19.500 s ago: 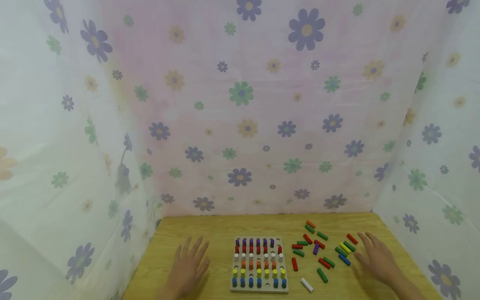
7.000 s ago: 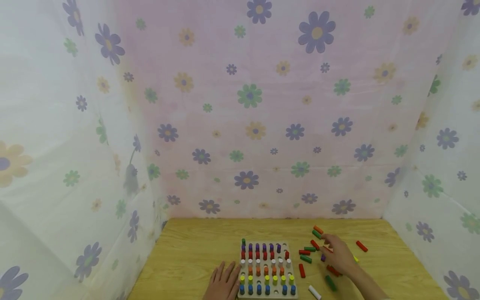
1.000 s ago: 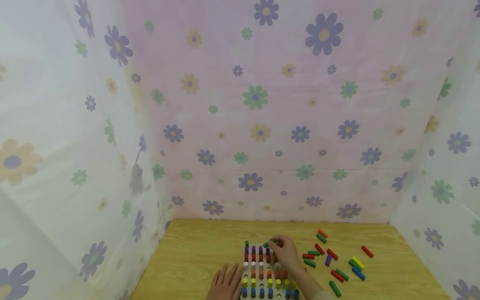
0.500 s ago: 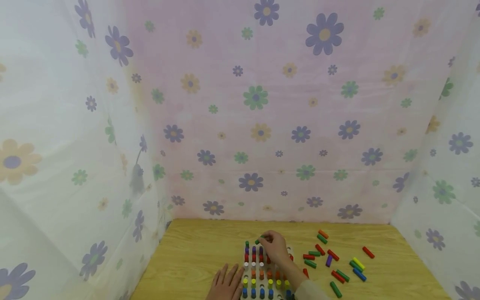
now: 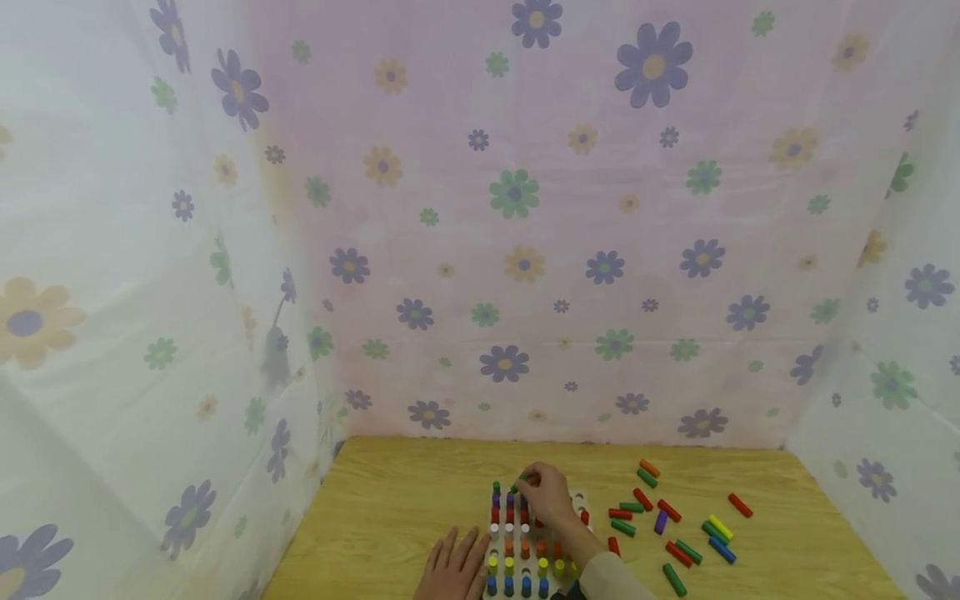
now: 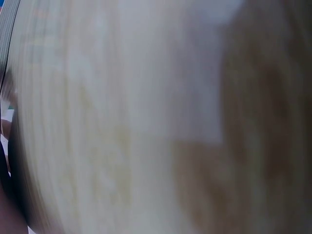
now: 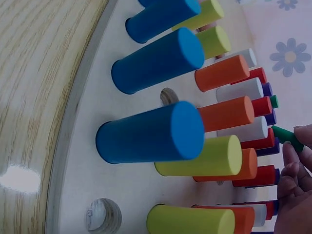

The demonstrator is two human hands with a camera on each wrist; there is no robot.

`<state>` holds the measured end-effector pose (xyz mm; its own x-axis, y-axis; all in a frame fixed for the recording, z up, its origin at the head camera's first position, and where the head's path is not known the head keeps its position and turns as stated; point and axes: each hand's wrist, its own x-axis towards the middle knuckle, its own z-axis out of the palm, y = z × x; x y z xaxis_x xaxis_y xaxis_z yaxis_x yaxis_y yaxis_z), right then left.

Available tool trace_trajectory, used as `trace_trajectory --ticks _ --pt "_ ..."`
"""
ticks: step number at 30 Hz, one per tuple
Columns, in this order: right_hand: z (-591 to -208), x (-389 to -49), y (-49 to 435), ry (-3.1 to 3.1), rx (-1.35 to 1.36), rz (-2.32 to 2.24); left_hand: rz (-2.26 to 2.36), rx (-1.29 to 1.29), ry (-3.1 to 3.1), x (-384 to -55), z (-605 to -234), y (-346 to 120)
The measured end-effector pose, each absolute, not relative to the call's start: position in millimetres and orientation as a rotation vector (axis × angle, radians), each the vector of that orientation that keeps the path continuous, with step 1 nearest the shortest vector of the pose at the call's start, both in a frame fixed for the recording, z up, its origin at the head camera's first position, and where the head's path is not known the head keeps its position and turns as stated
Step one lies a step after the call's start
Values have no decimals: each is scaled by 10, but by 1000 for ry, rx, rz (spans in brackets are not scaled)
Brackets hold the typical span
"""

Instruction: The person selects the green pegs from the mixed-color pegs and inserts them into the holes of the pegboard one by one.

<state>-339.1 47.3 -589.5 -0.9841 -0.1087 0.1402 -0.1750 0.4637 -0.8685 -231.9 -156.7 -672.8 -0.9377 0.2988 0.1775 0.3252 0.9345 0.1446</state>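
Right hand point(image 5: 547, 493) pinches a green peg point(image 7: 285, 135) — tilted — at the pegboard point(image 7: 129, 187).

Finding free room over the table point(image 5: 390, 483) left of the left hand point(image 5: 452, 567) and behind the board point(image 7: 131, 185), plus a narrow gap between the board's right edge and the loose pegs point(image 5: 674, 579). Meeting upright pegs point(image 7: 151, 132) in rows across the board. Running into the right hand point(image 5: 546, 492) and forearm point(image 5: 583, 542) over its right side, and patterned cloth point(image 5: 450, 233) at back and sides.

Bare hands point(image 5: 550, 497), beige right sleeve point(image 5: 613, 577), black wrist piece point(image 5: 574, 591)
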Motion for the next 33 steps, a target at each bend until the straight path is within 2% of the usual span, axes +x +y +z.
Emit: trace_trajectory --ticks 8,18,25,33 --pt "-5935 -3422 441 -2744 252 1418 -142 -521 -2929 -2278 -6728 -1583" --pt "-5962 -3367 478 -2764 267 1148 -289 -485 -2930 -2333 -6785 -1505" --pt "-5943 -3380 445 -2830 234 1144 -274 -466 -2916 -2321 -6786 -1516" --pt "-5948 -3449 411 -2892 312 1117 -71 -574 -2860 -2277 -6760 -1595"
